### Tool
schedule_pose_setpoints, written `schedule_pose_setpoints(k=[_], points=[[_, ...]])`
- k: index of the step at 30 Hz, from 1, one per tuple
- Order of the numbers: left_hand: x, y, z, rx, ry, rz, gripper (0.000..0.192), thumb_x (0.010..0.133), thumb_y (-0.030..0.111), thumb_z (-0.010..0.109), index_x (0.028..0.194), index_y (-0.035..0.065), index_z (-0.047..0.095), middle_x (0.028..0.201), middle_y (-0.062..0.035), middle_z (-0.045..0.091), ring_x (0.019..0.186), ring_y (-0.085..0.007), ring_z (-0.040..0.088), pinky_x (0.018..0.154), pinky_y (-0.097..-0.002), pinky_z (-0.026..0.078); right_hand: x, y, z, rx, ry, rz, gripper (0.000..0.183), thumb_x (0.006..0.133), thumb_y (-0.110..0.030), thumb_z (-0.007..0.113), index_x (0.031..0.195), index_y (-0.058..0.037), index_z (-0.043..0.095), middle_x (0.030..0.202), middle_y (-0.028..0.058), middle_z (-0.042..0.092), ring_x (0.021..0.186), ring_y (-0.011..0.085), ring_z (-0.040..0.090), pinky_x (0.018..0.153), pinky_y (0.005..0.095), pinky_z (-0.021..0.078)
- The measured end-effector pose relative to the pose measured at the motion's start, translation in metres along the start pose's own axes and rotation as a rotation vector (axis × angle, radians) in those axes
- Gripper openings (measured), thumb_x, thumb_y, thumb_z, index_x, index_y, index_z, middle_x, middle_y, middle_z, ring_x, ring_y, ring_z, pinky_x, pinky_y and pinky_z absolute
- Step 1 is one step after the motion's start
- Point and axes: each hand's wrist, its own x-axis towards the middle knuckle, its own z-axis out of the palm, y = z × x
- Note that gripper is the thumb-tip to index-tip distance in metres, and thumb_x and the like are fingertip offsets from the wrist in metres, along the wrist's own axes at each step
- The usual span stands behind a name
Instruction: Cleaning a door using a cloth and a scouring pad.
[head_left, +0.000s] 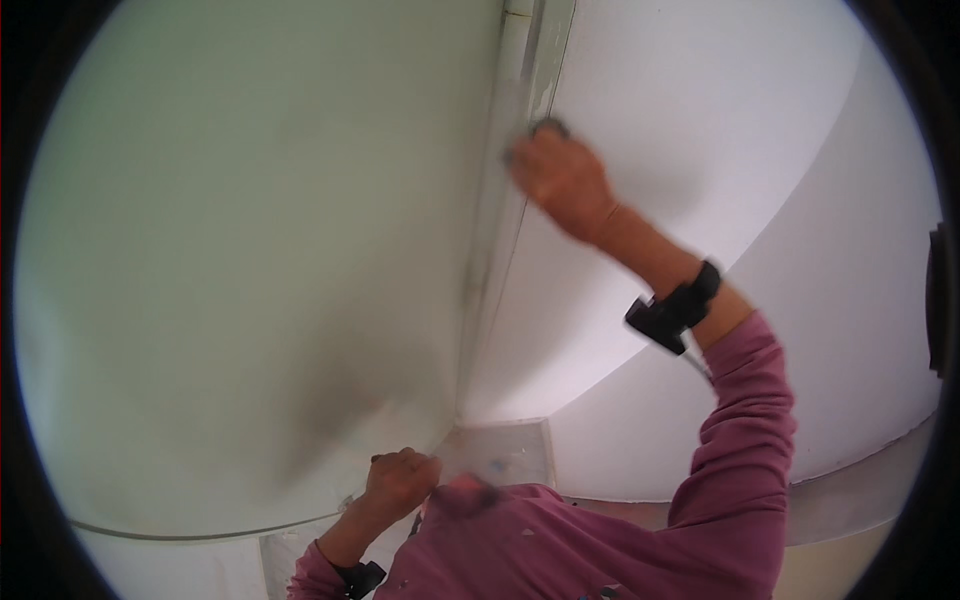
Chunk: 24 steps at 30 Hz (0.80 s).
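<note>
My right hand (562, 180) is raised to the inner corner where a greenish wall (247, 225) meets a white wall (675, 97). Its fingers are curled around a small dark object (551, 126), blurred and mostly hidden by the hand. The hand is at a pale vertical strip (551, 60) with a patchy, chipped surface. Lower down, my left hand (403, 478) is held in front of my chest with curled fingers. Whether it holds anything cannot be made out. A blurred reddish and dark shape (469, 491) appears just right of it, against my pink shirt.
A light pipe-like vertical length (514, 45) runs up the corner beside the strip. Below are the grey floor (502, 450) and a skirting edge (622, 500) along the white wall. Black bands (675, 307) with small devices circle both my forearms. A dark object (936, 300) shows at the right rim.
</note>
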Motion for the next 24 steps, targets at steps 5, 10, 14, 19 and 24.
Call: schedule_pose_setpoints(k=[5, 10, 14, 19, 24], points=[[-0.011, -0.001, 0.006, -0.038, -0.006, 0.025, 0.015, 0.059, 0.005, 0.057, 0.069, 0.0110, 0.048, 0.058, -0.0008, 0.047, 0.052, -0.0154, 0.050, 0.042, -0.0274, 0.040, -0.006, -0.006, -0.001, 0.087, -0.164, -0.003, 0.010, 0.059, -0.005, 0.056, 0.068, -0.0081, 0.056, 0.078, 0.0037, 0.053, 0.077, 0.0193, 0.053, 0.056, 0.0288, 0.0429], [-0.009, 0.003, -0.003, -0.003, -0.021, -0.003, 0.013, 0.060, 0.006, 0.057, 0.067, 0.0107, 0.047, 0.057, -0.0012, 0.046, 0.053, -0.0160, 0.050, 0.042, -0.0285, 0.041, 0.033, 0.039, -0.024, -0.024, 0.006, 0.138, 0.014, 0.059, -0.005, 0.057, 0.072, -0.0106, 0.058, 0.083, 0.0037, 0.056, 0.077, 0.0220, 0.054, 0.058, 0.0305, 0.0447], [-0.013, 0.014, 0.002, 0.021, 0.000, 0.011, 0.013, 0.060, 0.006, 0.057, 0.065, 0.0109, 0.047, 0.057, -0.0011, 0.046, 0.052, -0.0164, 0.051, 0.042, -0.0287, 0.041, -0.034, -0.032, 0.014, 0.177, 0.037, 0.139, 0.006, 0.058, -0.003, 0.057, 0.062, -0.0068, 0.053, 0.069, 0.0060, 0.048, 0.074, 0.0234, 0.051, 0.062, 0.0343, 0.0448], [-0.016, 0.010, -0.014, 0.022, -0.010, -0.018, 0.012, 0.062, 0.007, 0.058, 0.065, 0.0116, 0.047, 0.056, -0.0004, 0.046, 0.052, -0.0171, 0.051, 0.041, -0.0297, 0.041, -0.004, -0.013, 0.006, 0.222, -0.048, 0.094, 0.006, 0.059, -0.003, 0.056, 0.062, -0.0068, 0.052, 0.070, 0.0070, 0.049, 0.075, 0.0238, 0.052, 0.060, 0.0351, 0.0441], [-0.034, 0.014, -0.025, 0.073, -0.140, -0.103, 0.011, 0.064, 0.007, 0.061, 0.070, 0.0109, 0.053, 0.058, -0.0022, 0.051, 0.054, -0.0188, 0.054, 0.044, -0.0307, 0.043, 0.011, -0.017, 0.007, 0.181, 0.138, 0.198, 0.008, 0.058, -0.004, 0.056, 0.061, -0.0070, 0.050, 0.071, 0.0071, 0.048, 0.075, 0.0246, 0.050, 0.056, 0.0352, 0.0423]])
